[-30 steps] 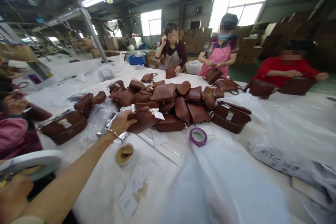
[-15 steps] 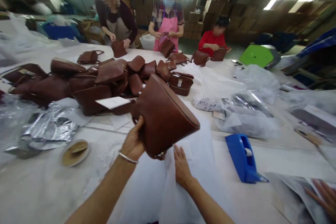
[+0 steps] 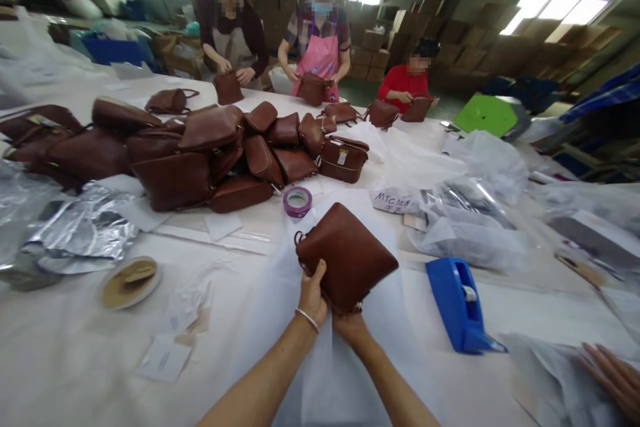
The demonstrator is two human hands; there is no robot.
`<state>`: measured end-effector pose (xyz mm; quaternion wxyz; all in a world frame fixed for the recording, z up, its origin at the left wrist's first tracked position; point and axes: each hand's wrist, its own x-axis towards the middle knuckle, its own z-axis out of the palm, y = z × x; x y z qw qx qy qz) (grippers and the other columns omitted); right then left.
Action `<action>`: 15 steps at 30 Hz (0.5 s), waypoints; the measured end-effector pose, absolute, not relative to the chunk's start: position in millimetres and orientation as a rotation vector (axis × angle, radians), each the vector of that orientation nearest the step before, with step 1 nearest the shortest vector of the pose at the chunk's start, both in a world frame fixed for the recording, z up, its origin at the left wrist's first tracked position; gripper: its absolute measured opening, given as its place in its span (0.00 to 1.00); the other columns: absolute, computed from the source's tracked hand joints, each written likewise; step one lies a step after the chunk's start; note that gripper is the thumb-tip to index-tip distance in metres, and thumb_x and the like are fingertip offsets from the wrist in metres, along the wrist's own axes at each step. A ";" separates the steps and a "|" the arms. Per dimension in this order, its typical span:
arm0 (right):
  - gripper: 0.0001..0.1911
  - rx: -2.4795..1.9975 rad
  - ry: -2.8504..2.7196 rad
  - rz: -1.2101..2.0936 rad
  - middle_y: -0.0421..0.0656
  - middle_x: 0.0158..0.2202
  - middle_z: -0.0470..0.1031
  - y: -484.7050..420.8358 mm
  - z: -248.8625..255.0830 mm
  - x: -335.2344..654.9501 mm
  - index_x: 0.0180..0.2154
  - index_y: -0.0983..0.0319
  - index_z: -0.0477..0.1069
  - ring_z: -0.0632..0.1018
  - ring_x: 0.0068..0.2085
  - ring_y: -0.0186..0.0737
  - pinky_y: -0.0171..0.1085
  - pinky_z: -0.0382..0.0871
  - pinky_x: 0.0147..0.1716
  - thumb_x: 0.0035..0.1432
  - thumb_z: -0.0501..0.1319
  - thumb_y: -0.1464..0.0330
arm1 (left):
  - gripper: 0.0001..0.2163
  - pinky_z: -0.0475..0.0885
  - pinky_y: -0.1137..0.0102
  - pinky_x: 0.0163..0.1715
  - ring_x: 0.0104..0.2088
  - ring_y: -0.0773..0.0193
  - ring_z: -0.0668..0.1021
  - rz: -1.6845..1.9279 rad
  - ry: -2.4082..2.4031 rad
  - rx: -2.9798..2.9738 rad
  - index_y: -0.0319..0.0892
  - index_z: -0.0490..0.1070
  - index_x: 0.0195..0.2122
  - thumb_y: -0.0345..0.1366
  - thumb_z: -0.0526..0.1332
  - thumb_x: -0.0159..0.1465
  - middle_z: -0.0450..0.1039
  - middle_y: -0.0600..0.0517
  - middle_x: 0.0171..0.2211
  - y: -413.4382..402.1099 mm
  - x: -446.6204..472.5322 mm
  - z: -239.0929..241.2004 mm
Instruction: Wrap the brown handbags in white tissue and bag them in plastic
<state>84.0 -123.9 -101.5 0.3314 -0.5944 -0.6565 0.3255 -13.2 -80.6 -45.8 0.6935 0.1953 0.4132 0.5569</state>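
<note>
A brown leather handbag (image 3: 350, 253) lies on a sheet of white wrapping paper (image 3: 360, 360) in front of me. My left hand (image 3: 313, 293) grips its near left edge, thumb on top. My right hand (image 3: 350, 325) is at the bag's near bottom edge, its fingers tucked under the bag and mostly hidden. Behind it sits a big pile of similar brown handbags (image 3: 200, 147). A purple tape roll (image 3: 297, 201) rests just beyond the held bag.
A blue tape dispenser (image 3: 463, 307) stands to the right. Crumpled silver bags (image 3: 75, 230), a round dish (image 3: 130, 281) and paper tags (image 3: 165, 360) lie left. Clear plastic bags (image 3: 465, 213) fill the right. Three people work on bags across the table; another person's fingers (image 3: 613, 377) show at lower right.
The bag has come down from mid-air onto the white paper. My right hand has moved from flat on the paper to the bag's near edge. The view has tilted slightly.
</note>
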 end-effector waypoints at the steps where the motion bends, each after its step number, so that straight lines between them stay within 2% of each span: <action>1: 0.19 -1.549 -1.706 0.891 0.49 0.55 0.73 -123.1 -102.4 89.4 0.54 0.61 0.69 0.76 0.52 0.46 0.51 0.72 0.51 0.66 0.58 0.59 | 0.32 0.66 0.57 0.61 0.61 0.52 0.70 1.221 0.947 0.507 0.46 0.64 0.57 0.54 0.67 0.56 0.71 0.45 0.57 -77.5 -19.6 -50.7; 5: 0.18 -1.537 -1.715 1.040 0.50 0.46 0.80 -111.9 -102.8 107.8 0.51 0.63 0.73 0.81 0.45 0.47 0.45 0.77 0.45 0.67 0.54 0.61 | 0.40 0.59 0.49 0.63 0.62 0.43 0.66 0.934 1.032 0.863 0.42 0.62 0.58 0.50 0.74 0.47 0.67 0.38 0.59 -88.0 -51.5 -63.2; 8: 0.18 -1.541 -1.757 1.088 0.51 0.43 0.81 -105.0 -99.7 113.7 0.49 0.65 0.75 0.82 0.40 0.47 0.46 0.77 0.42 0.63 0.57 0.62 | 0.37 0.48 0.44 0.65 0.62 0.41 0.66 0.665 1.025 1.114 0.46 0.70 0.52 0.44 0.78 0.40 0.72 0.42 0.55 -114.6 -78.7 -61.7; 10: 0.18 -1.529 -1.814 1.080 0.50 0.44 0.81 -105.9 -94.7 114.4 0.49 0.64 0.75 0.81 0.40 0.47 0.47 0.76 0.45 0.60 0.60 0.64 | 0.32 0.38 0.42 0.66 0.63 0.40 0.65 0.419 0.959 1.472 0.47 0.74 0.46 0.43 0.79 0.38 0.73 0.44 0.54 -133.0 -96.1 -57.3; 12: 0.17 -1.493 -1.888 1.059 0.49 0.49 0.79 -114.6 -86.2 115.8 0.50 0.62 0.75 0.79 0.47 0.47 0.48 0.71 0.52 0.59 0.61 0.66 | 0.28 0.36 0.41 0.65 0.63 0.40 0.64 0.142 0.839 1.949 0.45 0.74 0.44 0.47 0.77 0.44 0.73 0.43 0.53 -148.0 -113.2 -53.0; 15: 0.17 -1.434 -1.992 1.033 0.49 0.56 0.74 -148.5 -67.5 123.7 0.50 0.60 0.74 0.73 0.57 0.45 0.47 0.64 0.59 0.61 0.61 0.65 | 0.28 0.43 0.42 0.65 0.61 0.42 0.67 -0.049 0.680 2.355 0.43 0.72 0.50 0.54 0.70 0.53 0.73 0.41 0.50 -163.1 -142.2 -51.5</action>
